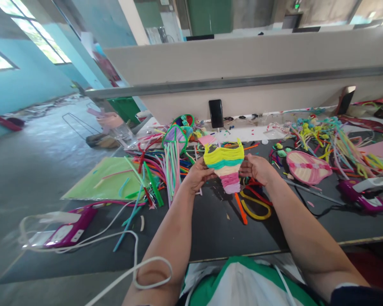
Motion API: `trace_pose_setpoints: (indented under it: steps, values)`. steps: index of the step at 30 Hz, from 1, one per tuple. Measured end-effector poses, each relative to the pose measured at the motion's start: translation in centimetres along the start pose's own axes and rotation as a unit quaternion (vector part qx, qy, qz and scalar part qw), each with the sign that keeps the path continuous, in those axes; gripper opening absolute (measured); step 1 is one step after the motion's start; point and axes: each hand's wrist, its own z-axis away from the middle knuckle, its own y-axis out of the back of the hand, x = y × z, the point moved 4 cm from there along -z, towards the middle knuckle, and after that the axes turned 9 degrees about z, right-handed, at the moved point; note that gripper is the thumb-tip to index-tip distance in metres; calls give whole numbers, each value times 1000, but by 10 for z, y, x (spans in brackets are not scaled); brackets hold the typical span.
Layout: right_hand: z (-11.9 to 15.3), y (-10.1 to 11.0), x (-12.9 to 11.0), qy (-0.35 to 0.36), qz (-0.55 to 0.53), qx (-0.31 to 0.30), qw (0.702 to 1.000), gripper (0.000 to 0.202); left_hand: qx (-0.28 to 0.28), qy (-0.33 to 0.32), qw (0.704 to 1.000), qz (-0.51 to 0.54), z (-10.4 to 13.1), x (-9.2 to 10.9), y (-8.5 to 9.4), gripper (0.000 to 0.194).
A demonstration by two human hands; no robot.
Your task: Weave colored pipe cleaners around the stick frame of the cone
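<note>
Between my two hands I see a striped pipe-cleaner piece [226,163], yellow at the top, then teal, cream, pink and lilac, narrowing toward its lower end. My left hand [198,175] pinches its left edge, with the fingertips partly behind it. At the right edge, my right hand [255,169] holds it between thumb and fingers. The piece is raised a little above the dark table. Below it lie an orange strip [241,209] and a bent yellow pipe cleaner [258,214]. Pastel pipe cleaners [172,172] are bunched just left of my left hand.
A phone [215,114] leans against the back partition. Purple glue guns [72,229] [364,196] with white cables lie at both sides. A pink and cream oval piece [309,167] rests on the right, near tangled pipe cleaners [325,136]. A green sheet [98,180] covers the left part.
</note>
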Motion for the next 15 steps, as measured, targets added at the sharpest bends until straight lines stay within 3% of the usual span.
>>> trace_pose_setpoints:
  steps: [4, 10, 15]
  values:
    - [0, -10, 11, -5, 65, -80, 995, 19, 7, -15, 1000, 8, 1, 2, -3, 60]
    - [-2, -11, 15, -1, 74, -61, 995, 20, 8, -9, 1000, 11, 4, -1, -17, 81]
    - [-2, -12, 15, 2, 54, -61, 997, 22, -17, -43, 999, 2, 3, 0, -23, 85]
